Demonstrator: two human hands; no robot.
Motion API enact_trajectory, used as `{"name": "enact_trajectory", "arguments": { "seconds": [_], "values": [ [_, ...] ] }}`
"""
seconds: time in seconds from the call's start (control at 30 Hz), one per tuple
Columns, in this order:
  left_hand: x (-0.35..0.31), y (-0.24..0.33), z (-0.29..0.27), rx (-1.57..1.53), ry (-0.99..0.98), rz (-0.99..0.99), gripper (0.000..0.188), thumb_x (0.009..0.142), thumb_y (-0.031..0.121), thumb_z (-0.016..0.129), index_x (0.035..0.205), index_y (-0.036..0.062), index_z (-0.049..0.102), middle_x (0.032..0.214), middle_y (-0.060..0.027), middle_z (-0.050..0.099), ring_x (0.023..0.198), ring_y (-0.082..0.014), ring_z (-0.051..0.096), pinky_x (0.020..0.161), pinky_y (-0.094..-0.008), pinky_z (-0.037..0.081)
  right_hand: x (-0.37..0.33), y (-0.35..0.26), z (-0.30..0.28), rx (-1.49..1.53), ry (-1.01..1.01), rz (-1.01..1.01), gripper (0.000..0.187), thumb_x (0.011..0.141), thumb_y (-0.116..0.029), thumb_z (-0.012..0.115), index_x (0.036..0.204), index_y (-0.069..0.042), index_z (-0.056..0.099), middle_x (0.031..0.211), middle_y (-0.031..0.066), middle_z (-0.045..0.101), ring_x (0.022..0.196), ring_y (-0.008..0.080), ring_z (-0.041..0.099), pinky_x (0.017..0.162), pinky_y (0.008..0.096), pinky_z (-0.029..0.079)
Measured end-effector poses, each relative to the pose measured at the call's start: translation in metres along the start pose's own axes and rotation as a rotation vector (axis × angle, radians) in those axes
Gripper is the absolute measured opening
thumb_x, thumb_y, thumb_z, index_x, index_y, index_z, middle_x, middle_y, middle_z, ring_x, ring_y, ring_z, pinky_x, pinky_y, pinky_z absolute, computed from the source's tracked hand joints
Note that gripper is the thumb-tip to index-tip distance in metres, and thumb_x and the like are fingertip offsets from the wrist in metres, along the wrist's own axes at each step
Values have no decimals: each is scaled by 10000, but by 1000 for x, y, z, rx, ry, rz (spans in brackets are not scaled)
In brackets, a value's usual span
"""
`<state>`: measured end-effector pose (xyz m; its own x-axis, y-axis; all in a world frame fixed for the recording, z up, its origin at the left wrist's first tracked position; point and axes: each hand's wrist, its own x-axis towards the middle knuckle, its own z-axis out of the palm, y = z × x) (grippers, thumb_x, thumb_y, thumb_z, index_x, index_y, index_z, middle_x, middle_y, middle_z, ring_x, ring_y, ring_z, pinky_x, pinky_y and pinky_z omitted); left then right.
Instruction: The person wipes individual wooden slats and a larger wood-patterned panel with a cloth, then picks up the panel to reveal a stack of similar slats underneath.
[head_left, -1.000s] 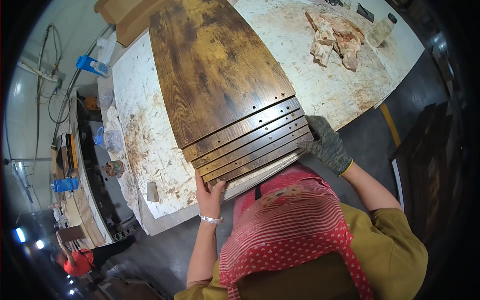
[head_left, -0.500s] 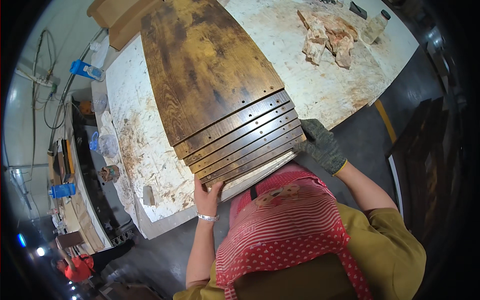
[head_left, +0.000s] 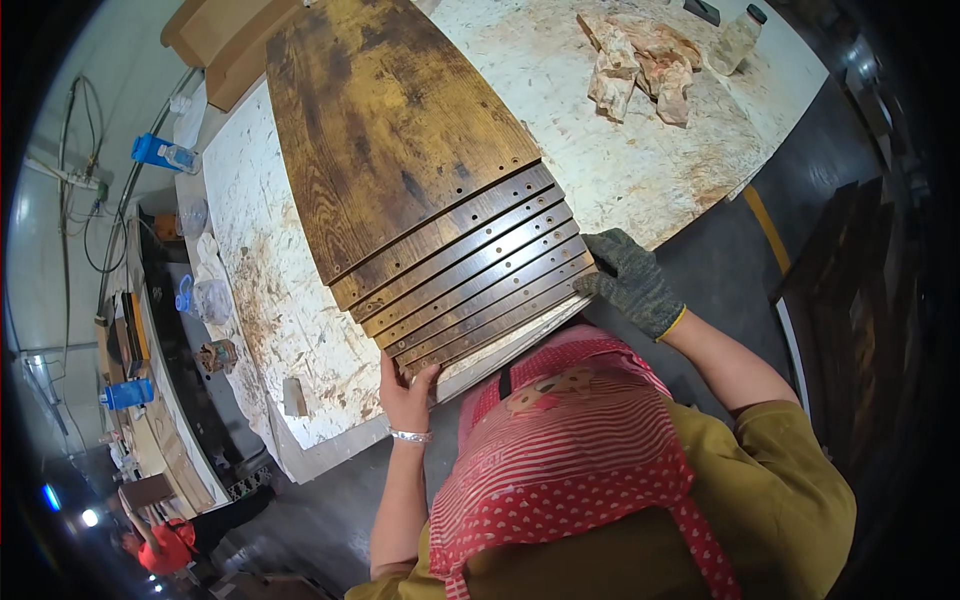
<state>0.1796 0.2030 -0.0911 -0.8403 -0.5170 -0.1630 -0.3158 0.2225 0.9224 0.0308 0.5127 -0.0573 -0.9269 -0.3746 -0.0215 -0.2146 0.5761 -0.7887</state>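
Note:
A stack of dark brown wood-grain boards (head_left: 400,110) lies on the work table, its near edges staggered like steps, with small drilled holes along each edge. My bare left hand (head_left: 406,402), with a bracelet at the wrist, grips the near left corner of the lowest visible board (head_left: 500,322), thumb on top and fingers along its side. My right hand (head_left: 638,285), in a dark grey knitted glove, holds the near right corner of the same board. The undersides of both hands' grips are hidden.
The stained white work table (head_left: 290,340) carries a crumpled, stained cloth (head_left: 645,70) and a capped jar (head_left: 738,42) at the far right. An open cardboard box (head_left: 225,50) sits far left. Blue-topped bottles (head_left: 160,152) stand left. A person in orange (head_left: 165,545) is at lower left.
The boards have shifted a little away and to the left, and their near edges look slightly more spread. Both hands keep their hold at the near corners. The view has moved slightly.

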Motion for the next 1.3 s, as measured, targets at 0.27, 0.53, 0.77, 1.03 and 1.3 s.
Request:
{"name": "enact_trajectory", "arguments": {
  "seconds": [0.27, 0.53, 0.77, 1.03, 1.3],
  "values": [
    [-2, 2, 9, -146, 113, -72, 502, 746, -81, 674, 1209, -87, 479, 1009, -81, 614, 827, -116, 573, 710, -223, 471, -3, 11, 9, -113, -4, -10, 622, 777, -381, 667, 1242, -2, 504, 1137, 249, 529, 1103, 381, 503, 932, 418, 424],
    [4, 4, 13, -1, 206, -32, 537, 763, -1, 708, 1234, -92, 468, 972, -74, 591, 794, -106, 534, 700, -218, 453, 2, 5, 5, -70, -17, 6, 560, 752, -329, 704, 1175, 1, 545, 1027, 191, 540, 959, 343, 549, 821, 406, 454],
    [-1, -13, 1, 173, -43, 131, 866, 705, 97, 788, 1391, -59, 284, 1359, -177, 410, 943, -183, 569, 805, -266, 470, 0, 10, -6, -128, -87, -120, 616, 777, -324, 684, 1265, -17, 469, 1123, 177, 531, 1016, 341, 541, 874, 405, 444],
    [-4, 1, 10, 103, 93, -46, 818, 670, 47, 791, 1359, -59, 364, 1125, -178, 590, 935, -174, 586, 803, -268, 483, -3, 11, 6, -268, -65, -78, 655, 754, -381, 664, 1290, -68, 456, 1110, 176, 527, 986, 345, 548, 833, 421, 452],
    [0, -5, 16, 142, 199, 72, 701, 701, -4, 736, 1333, -28, 433, 1057, -139, 611, 874, -155, 576, 730, -268, 507, 2, 5, 9, -209, -29, -6, 592, 714, -365, 706, 1184, -40, 550, 968, 179, 561, 922, 349, 559, 781, 426, 460]
  ]
}}
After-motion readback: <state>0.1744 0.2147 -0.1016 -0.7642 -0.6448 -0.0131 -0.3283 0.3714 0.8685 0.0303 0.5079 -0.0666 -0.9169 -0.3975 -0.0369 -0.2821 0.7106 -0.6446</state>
